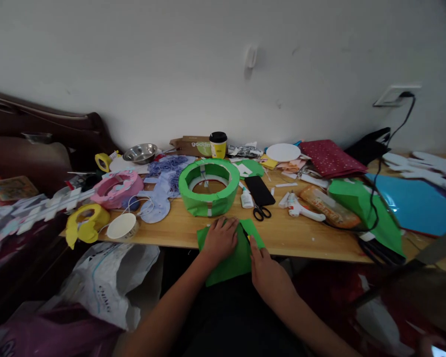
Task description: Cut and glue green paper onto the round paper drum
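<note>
A green sheet (230,267) of felt or paper lies at the table's front edge and hangs over it toward my lap. Flat on its left part, my left hand (220,242) presses down with fingers stretched out. My right hand (268,272) is closed around a slim tool that looks like a utility knife (249,238), of which only a small yellow part shows. A narrow dark line, blade or slit, runs across the sheet between the hands. Just beyond stands a green-covered ring (209,204). Black-handled scissors (262,212) lie right of it.
Behind the scissors are a black phone (259,190) and a small glue bottle (247,198). A white glue gun (305,213) lies to the right, near an orange package (330,207). A paper cup (122,226) and yellow tape roll (87,220) stand left. A lidded coffee cup (218,146) is behind.
</note>
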The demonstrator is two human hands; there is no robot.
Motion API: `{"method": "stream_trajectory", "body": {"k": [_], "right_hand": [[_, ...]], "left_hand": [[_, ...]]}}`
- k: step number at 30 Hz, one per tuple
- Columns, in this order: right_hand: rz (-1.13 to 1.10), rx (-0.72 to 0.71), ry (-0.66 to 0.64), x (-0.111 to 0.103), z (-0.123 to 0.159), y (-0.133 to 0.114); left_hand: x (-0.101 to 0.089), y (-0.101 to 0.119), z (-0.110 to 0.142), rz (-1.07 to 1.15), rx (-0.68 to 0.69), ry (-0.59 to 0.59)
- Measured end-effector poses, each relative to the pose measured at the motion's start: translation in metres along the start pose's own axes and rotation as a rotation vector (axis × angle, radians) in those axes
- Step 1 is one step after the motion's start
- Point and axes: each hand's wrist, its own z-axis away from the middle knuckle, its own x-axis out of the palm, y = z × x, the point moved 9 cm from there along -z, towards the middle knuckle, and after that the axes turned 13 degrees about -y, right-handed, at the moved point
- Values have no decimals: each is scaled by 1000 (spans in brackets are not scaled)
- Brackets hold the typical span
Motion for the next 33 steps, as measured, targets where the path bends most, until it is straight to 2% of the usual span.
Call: {"method": "stream_trajectory", "body": {"k": [14, 25, 33], "right_hand": [[-15, 24, -124, 27, 43, 14], [-50, -30, -190, 27, 70, 25], [-98, -64, -253, 25, 78, 29]], "left_hand": [[2, 3, -1, -36, -10, -7], [1, 1, -4, -66, 2, -56], [2, 1, -3, -74, 9, -60]]}}
